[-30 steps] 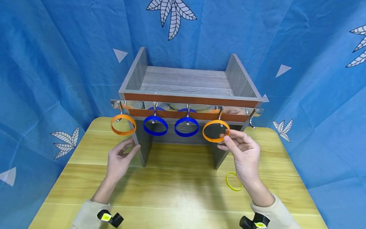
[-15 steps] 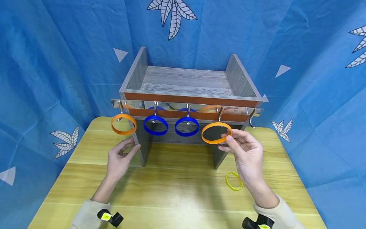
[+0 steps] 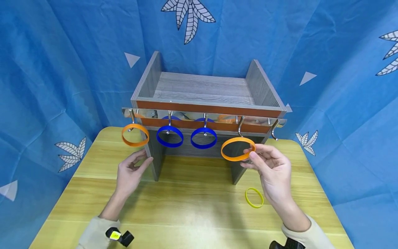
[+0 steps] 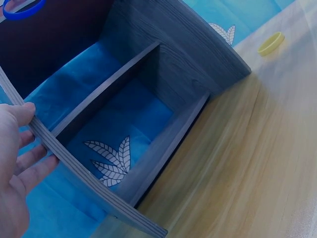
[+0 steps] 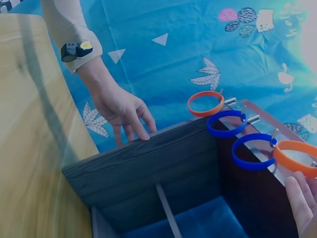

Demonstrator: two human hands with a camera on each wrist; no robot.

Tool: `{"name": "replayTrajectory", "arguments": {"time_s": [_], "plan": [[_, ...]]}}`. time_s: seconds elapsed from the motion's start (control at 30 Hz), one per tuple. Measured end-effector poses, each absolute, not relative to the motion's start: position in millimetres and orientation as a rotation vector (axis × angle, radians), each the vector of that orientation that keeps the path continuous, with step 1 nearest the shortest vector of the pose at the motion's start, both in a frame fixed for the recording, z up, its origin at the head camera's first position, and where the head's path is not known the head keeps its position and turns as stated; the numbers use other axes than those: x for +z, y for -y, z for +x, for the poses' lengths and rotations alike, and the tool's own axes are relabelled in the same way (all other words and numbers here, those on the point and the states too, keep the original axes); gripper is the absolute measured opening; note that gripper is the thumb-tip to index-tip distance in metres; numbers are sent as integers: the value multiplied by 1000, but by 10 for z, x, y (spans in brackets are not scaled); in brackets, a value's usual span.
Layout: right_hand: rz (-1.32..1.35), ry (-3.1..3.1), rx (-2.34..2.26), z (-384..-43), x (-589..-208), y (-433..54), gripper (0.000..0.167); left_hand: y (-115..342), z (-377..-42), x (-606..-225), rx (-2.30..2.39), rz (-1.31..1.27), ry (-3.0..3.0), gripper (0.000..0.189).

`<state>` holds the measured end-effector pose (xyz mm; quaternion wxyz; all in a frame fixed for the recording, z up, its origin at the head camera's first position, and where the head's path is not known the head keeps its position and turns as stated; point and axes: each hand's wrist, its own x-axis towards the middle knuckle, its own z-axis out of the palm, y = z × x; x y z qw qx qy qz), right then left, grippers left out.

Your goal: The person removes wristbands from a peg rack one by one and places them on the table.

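Note:
My right hand pinches an orange silicone wristband at its right side, thumb in front. The top of this band sits right at the lower end of a metal hook, fourth from the left. My left hand grips the front edge of the grey shelf's left side panel, thumb and fingers on either side, as the left wrist view shows. Another orange wristband hangs from the leftmost hook. Two blue wristbands hang from the second and third hooks.
The metal hook rail runs across the front of the grey wooden shelf. Its rightmost hook carries nothing. A yellow wristband lies on the wooden table, left of my right forearm. A blue curtain hangs behind.
My right hand has moved right and down toward me, drawing the orange wristband from around the fourth hook to its lower end. The left hand has stayed on the panel.

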<state>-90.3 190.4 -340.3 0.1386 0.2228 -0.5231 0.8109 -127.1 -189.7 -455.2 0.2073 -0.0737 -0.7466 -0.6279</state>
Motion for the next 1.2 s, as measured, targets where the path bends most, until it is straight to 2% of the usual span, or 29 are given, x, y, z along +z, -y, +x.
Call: {"name": "replayTrajectory", "arguments": {"time_s": [0.2,0.83,1.07,1.2], "plan": [[536,1646,2288,-832,-3395,-1948,33,1898,-1268,-4548,-1737,-184,2095,28],[507,1796,2322,-733,-3619,-2275,32,1890,-1260,-4536,-1728,-170,2103,27],[311,1844,2272,-703,-3760,-2332,24,1887,-1265,-4547,-1738,-173,2087,27],[215,1891,2270,-685,-3856,-2357,25,1889,-1264,-4548,-1740,-166,2089,28]]}}
